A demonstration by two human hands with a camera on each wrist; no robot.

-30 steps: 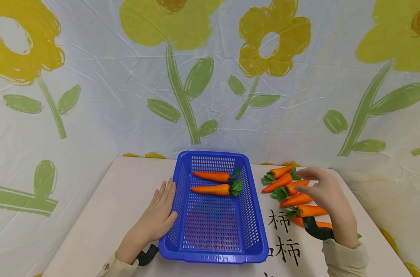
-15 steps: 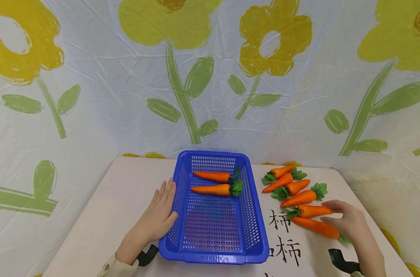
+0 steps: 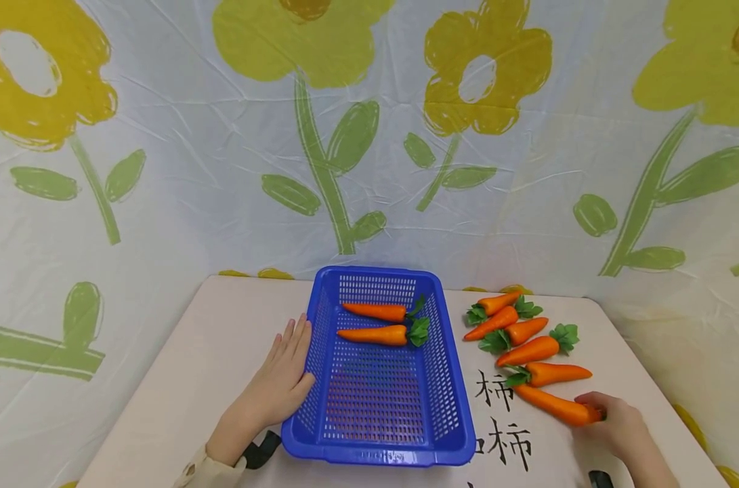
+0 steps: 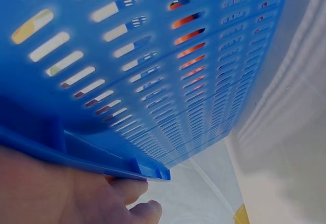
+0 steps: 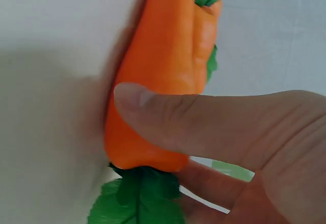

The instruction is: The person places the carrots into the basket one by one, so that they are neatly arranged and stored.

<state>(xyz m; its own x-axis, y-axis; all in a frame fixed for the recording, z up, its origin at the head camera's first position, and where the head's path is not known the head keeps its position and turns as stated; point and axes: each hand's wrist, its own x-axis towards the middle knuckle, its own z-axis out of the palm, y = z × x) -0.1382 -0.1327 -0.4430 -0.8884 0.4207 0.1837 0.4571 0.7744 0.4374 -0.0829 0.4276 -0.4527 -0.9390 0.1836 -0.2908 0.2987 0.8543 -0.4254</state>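
A blue plastic basket stands mid-table with two carrots inside, an upper carrot and a lower carrot, leaves toward the right. Against the basket's left rim rests my left hand, fingers straight; the left wrist view shows the hand along the outer rim. At the table's front right, my right hand pinches the thick leafy end of the nearest carrot. Close up, the thumb lies across that carrot, with fingers on its far side and green leaves below.
Several more carrots lie in a loose row behind the held one, among them a carrot right beside it. Black written characters mark the pale table. A flower-patterned cloth hangs behind the table.
My right hand has come toward the front from above the back carrots, and now holds the nearest carrot by its leafy end. The left hand and basket stay in place.
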